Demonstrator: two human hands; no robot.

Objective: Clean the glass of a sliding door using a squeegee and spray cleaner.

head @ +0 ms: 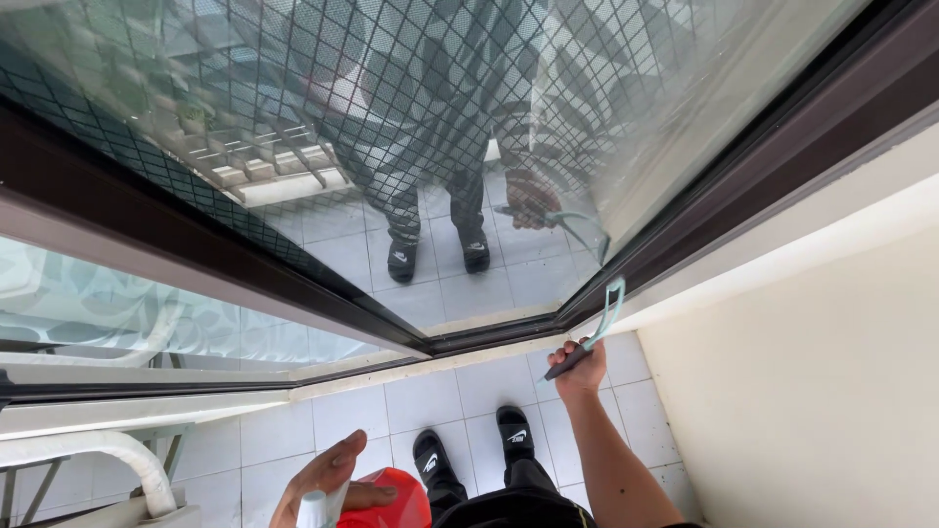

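My right hand [579, 368] grips the dark handle of a light green squeegee [603, 318], whose blade rests against the lower right corner of the glass door pane [469, 117]. My left hand [328, 476] holds a spray bottle [377, 501] with a white nozzle and a red body, low at the frame's bottom edge. The glass mirrors my legs, sandals and the hand with the squeegee. My feet in black sandals [474, 448] stand on the white tiled floor [342, 416].
A dark brown door frame [743, 156] borders the pane on the right and bottom. A cream wall [812, 372] rises on the right. At the lower left are a white curved pipe [117, 455] and a second glass panel [117, 313].
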